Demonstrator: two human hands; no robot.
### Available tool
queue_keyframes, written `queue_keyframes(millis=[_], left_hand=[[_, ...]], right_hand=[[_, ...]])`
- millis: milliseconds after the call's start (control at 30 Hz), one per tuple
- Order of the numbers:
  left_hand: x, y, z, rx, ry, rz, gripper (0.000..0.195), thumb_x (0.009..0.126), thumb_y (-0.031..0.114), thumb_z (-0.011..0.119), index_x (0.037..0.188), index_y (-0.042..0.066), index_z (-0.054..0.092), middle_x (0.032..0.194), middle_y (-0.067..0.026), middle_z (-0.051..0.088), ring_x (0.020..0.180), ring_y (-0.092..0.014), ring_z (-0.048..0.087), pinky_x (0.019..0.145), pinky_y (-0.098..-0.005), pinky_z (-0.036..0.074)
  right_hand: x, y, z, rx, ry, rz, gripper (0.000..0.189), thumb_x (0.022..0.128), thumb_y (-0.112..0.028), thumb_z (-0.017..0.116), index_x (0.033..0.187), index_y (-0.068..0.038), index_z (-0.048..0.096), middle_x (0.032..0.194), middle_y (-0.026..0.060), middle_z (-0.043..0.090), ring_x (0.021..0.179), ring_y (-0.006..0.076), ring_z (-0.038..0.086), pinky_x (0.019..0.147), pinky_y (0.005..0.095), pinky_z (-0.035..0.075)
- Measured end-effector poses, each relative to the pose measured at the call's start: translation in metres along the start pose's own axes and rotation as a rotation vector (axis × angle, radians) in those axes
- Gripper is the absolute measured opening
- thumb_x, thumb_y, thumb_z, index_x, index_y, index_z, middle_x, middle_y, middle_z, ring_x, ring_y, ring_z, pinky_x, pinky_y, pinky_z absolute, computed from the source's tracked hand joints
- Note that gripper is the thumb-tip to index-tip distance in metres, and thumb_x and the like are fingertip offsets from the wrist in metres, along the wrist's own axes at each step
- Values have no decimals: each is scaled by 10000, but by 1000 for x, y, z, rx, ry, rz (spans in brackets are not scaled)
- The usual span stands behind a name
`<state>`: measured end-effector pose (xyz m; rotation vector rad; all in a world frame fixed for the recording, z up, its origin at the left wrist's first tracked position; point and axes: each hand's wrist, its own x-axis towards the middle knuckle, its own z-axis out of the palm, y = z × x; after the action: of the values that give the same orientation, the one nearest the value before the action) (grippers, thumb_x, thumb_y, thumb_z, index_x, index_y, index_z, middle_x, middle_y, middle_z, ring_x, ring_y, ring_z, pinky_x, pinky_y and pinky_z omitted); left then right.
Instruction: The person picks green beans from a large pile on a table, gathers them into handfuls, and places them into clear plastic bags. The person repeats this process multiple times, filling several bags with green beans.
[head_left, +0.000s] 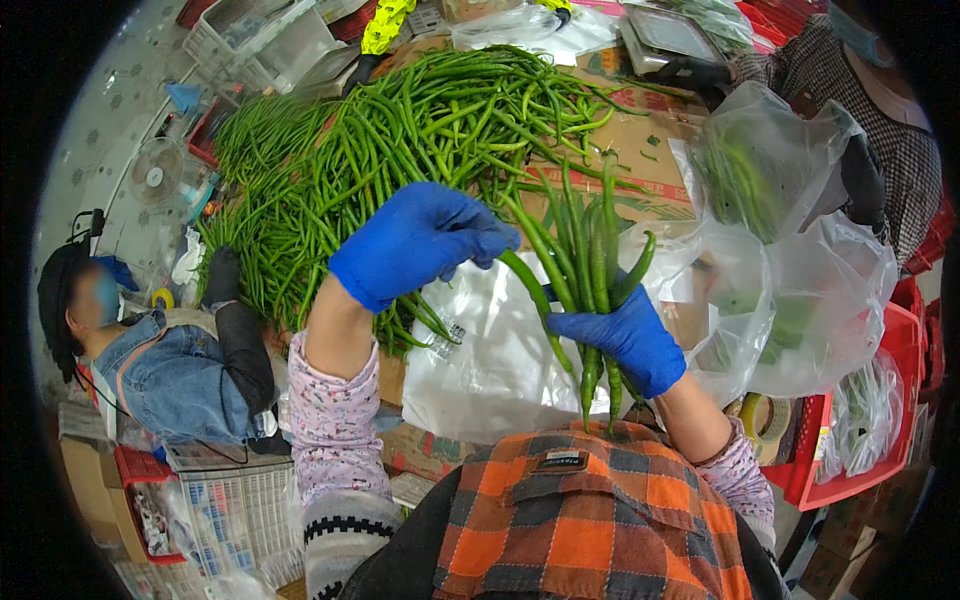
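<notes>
In a blue glove, my right hand (626, 341) grips an upright bunch of long green chili peppers (589, 259), its thumb across the front. My left hand (427, 244), also gloved in blue, pinches the upper end of one long green chili pepper (531, 283) at the bunch's left side. Below and between both hands lie white plastic bags (480, 382), one bearing a printed code. Just beyond my left hand spreads a large heap of loose green chili peppers (420, 127) on flattened cardboard (652, 142).
Clear plastic bags with green produce (787, 322) stand at right, above a red crate (817, 450) of bagged peppers. Tape (765, 420) lies nearby. One co-worker (180, 367) sits at left, another (885, 150) at right; a yellow sleeve (386, 26) reaches in at the far side.
</notes>
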<state>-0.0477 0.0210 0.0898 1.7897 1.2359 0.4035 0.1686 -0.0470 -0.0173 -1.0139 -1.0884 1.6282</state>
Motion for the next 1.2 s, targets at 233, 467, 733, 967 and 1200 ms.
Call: queue_keyframes(millis=[233, 467, 733, 967, 1200], left_hand=[[16, 5, 6, -193, -141, 62, 256, 860, 173, 650, 1053, 8, 680, 895, -73, 700, 690, -112, 642, 549, -213, 483], [48, -75, -50, -262, 633, 172, 223, 844, 242, 656, 877, 23, 681, 821, -78, 690, 665, -155, 632, 601, -264, 474], [43, -180, -18, 847, 629, -331, 383, 732, 317, 722, 949, 22, 610, 942, -218, 641, 859, -405, 617, 762, -473, 494], [31, -185, -13, 588, 634, -243, 367, 736, 215, 716, 1015, -1, 615, 930, -202, 655, 816, -378, 629, 709, -425, 502], [1, -174, 9, -805, 353, -310, 331, 775, 115, 661, 1050, -58, 600, 965, -101, 652, 731, -141, 575, 676, -280, 495]], right_hand=[[6, 11, 0, -59, -15, 38, 448, 738, -89, 770, 1144, -27, 591, 1001, 38, 659, 898, 104, 605, 807, 268, 486], [5, 12, -16, 284, 106, -43, 487, 734, -54, 709, 1180, 35, 535, 991, 90, 631, 887, 203, 641, 850, 310, 488], [3, 16, -24, 451, 117, 20, 419, 787, -67, 681, 1173, 13, 539, 963, 95, 640, 874, 216, 651, 793, 321, 520], [-2, 8, -17, 379, 134, 1, 448, 758, -121, 681, 1151, 18, 518, 898, 92, 606, 852, 203, 631, 750, 307, 513], [-7, 4, -18, 352, 112, 17, 467, 756, -114, 676, 1174, 11, 513, 919, 89, 599, 875, 208, 623, 767, 314, 510]])
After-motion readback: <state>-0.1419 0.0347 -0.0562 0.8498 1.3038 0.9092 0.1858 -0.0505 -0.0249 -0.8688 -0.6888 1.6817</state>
